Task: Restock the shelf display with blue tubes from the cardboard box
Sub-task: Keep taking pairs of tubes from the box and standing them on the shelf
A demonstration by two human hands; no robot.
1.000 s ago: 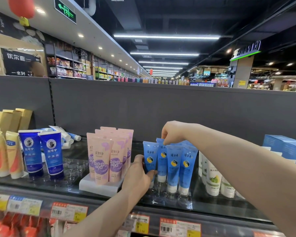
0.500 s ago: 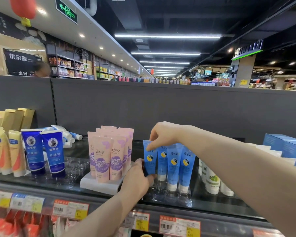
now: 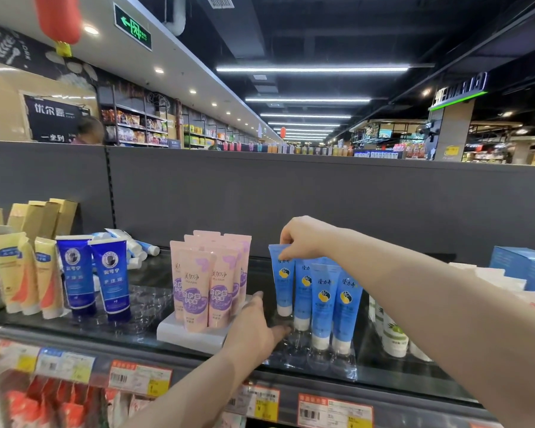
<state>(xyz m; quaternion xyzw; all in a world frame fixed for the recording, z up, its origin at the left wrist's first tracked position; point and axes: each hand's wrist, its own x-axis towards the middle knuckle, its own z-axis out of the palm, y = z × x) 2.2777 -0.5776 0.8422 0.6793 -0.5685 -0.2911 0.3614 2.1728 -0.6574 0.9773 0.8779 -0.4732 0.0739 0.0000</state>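
Since the shelf's [image 3: 399,378] clear tray [image 3: 322,362] could slide, I reckon, my left hand [image 3: 254,332] braces it, fingers roughly straight. Just right of those fingers stand the blue tubes [image 3: 322,304]. My right hand [image 3: 306,239] pinches the leftmost tube [image 3: 283,282] by its crimp, directly under my fingertips, cap-down, probably to seat it.

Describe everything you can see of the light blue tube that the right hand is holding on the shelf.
The tube is light blue, soft-looking plastic, with a flat crimped top, white writing, a yellow and dark round emblem and a white cap. It stands cap down, nearly upright, leftmost of the blue tubes, beside the pink tubes. The right hand pinches its top edge; the left hand is near its base.
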